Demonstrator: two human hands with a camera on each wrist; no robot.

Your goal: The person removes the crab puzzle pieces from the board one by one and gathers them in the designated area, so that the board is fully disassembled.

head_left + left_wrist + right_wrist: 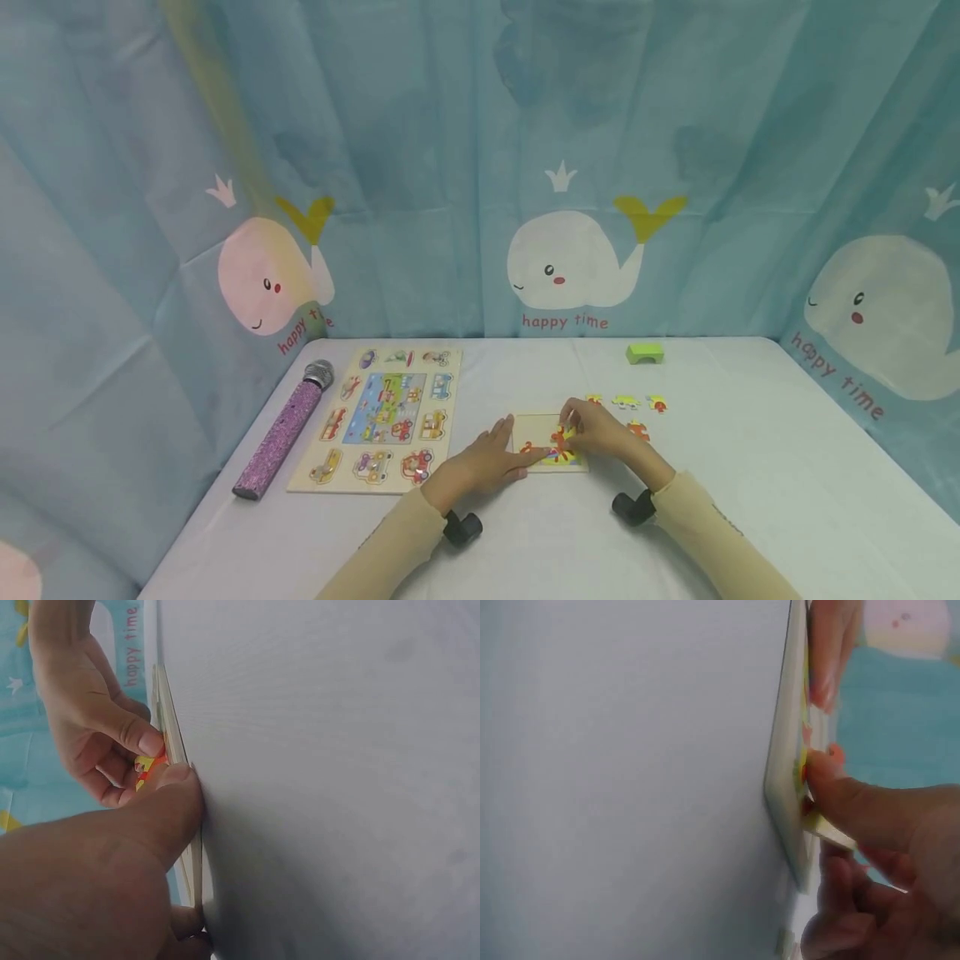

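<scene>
- While my right hand [602, 429] pinches a puzzle piece [831, 831], tilted over the right part of the small board [534, 428], a loose thumb could probably let it flip or drop.
- Left hand [491, 460]: fingers extended, not clamped; index lies across the board, thumb at its near edge.
- Board lies on the surface [525, 542], between both hands; if left pressure eases, a push from the right might skid it.
- Pressing at that tilt may jam the piece or pop up the pieces on the board [557, 458].
- Orange piece [638, 430] sits near my right wrist; a careless sweep could knock it.
- Exact fit under my fingers: can't tell, covered.
</scene>
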